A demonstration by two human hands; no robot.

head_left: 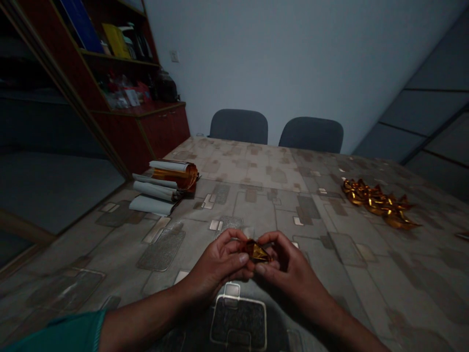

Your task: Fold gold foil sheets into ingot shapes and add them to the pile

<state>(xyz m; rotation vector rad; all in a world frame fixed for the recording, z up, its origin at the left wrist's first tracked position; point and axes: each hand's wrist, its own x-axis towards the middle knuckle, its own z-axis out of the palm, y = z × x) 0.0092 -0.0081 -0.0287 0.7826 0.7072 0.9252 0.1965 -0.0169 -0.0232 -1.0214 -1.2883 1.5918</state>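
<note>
Between my two hands, over the near part of the table, is a small folded gold foil paper ingot [257,251]. My left hand [227,259] pinches its left side with thumb and fingers. From the other side, my right hand [281,259] grips its right end, fingers curled round it. The fingers cover parts of the piece. Off to the right lie several finished-looking gold foil ingots [377,200] in a cluster. Left of my hands, a stack of curled gold foil paper sheets [164,186] with pale backs rests on the table.
A patterned cloth covers the table [252,168]. Two grey chairs [239,125] stand along its far edge, by a pale wall. At the back left is a red-brown cabinet [164,129] with loaded shelves. A small flat object [462,236] lies at the right edge of view.
</note>
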